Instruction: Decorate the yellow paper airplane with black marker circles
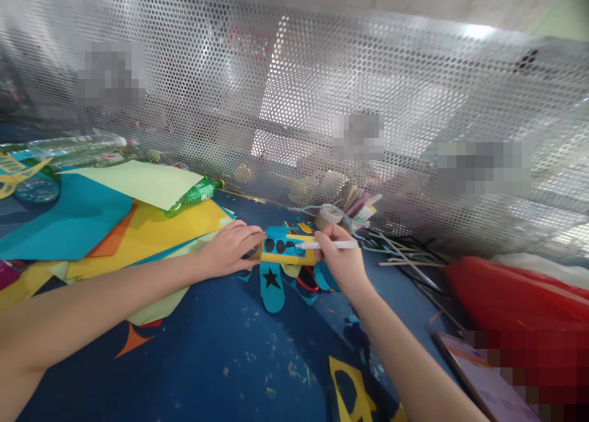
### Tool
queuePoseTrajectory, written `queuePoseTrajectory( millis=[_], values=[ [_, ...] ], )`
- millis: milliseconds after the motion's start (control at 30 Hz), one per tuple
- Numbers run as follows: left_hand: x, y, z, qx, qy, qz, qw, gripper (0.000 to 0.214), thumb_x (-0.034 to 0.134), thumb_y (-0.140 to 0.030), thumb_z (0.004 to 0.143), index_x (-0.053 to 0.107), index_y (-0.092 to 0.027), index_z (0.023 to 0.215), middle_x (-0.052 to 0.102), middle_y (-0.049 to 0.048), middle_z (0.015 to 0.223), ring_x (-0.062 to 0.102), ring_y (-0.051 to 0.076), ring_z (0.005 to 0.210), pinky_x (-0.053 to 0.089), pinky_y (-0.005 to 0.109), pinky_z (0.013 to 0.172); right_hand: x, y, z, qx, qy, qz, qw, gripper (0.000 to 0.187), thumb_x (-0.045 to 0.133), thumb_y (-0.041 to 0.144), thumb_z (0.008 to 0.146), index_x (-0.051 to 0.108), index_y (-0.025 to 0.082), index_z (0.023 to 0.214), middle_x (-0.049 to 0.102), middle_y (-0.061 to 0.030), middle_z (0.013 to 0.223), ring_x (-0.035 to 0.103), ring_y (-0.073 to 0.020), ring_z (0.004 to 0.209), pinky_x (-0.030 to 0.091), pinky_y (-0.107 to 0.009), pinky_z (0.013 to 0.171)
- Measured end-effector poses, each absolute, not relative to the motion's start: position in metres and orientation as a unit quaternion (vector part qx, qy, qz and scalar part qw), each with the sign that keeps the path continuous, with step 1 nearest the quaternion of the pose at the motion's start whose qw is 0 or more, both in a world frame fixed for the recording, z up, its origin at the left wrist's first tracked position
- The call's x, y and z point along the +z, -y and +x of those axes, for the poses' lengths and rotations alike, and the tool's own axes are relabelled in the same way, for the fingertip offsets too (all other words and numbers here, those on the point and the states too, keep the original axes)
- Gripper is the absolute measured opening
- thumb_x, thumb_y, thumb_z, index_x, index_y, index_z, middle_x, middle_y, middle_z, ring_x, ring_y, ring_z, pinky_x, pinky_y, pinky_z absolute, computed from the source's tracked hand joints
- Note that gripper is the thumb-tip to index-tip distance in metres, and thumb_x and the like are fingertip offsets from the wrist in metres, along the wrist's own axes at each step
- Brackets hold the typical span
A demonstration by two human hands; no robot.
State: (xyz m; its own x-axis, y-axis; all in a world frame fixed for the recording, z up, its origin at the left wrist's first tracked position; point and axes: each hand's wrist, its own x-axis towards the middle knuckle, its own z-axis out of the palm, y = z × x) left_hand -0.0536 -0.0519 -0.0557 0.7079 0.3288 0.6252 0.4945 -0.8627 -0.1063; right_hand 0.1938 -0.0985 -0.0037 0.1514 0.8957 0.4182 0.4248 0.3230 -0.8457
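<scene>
My left hand (230, 247) lies with fingers pressed on the left end of a yellow and blue paper craft piece (285, 250) that carries dark round dots. My right hand (340, 262) is closed round a white pen (329, 245), whose tip points left onto the craft piece. A blue paper shape with a black star (271, 281) lies just below the piece on the blue table (221, 354).
Stacked coloured paper sheets (115, 219) and a green bottle (196, 195) lie at left. A tape roll (329, 216) and thin sticks (405, 256) sit behind my right hand. A perforated metal screen (322, 103) walls the back. A red bag (519, 305) and a phone (488, 379) lie at right.
</scene>
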Motion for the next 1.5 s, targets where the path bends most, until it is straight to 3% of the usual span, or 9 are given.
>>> queuePoseTrajectory(
  millis=[533,900,1500],
  values=[
    [-0.0515,0.0540,-0.0535,-0.297,0.228,-0.917,0.138,0.040,0.056,-0.038,0.091,0.050,-0.015,0.123,0.060,0.0126,0.123,0.057,0.026,0.110,0.041,0.043,0.098,-0.0033,0.0974,0.1936,0.226,0.609,-0.538,0.537,0.027,0.057,0.028,0.077,0.042,0.025,0.054,0.051,0.0061,0.040,0.041,-0.0115,0.040,0.033,-0.026,0.047],
    [-0.0501,0.0505,-0.0573,-0.298,0.220,-0.917,0.144,0.047,0.041,-0.051,0.096,0.051,-0.015,0.123,0.060,0.0122,0.121,0.057,0.028,0.108,0.042,0.046,0.098,-0.0052,0.0969,0.1935,0.201,0.610,-0.554,0.530,0.025,0.054,0.030,0.079,0.042,0.024,0.058,0.052,0.0081,0.042,0.046,-0.0114,0.044,0.038,-0.025,0.052],
    [-0.0483,0.0544,-0.0549,-0.295,0.231,-0.916,0.144,0.041,0.054,-0.042,0.092,0.052,-0.014,0.123,0.061,0.0124,0.121,0.058,0.026,0.110,0.041,0.042,0.099,-0.0070,0.0956,0.1967,0.221,0.621,-0.531,0.532,0.026,0.055,0.026,0.078,0.041,0.024,0.057,0.051,0.0070,0.041,0.044,-0.0118,0.043,0.036,-0.025,0.050]
  ],
)
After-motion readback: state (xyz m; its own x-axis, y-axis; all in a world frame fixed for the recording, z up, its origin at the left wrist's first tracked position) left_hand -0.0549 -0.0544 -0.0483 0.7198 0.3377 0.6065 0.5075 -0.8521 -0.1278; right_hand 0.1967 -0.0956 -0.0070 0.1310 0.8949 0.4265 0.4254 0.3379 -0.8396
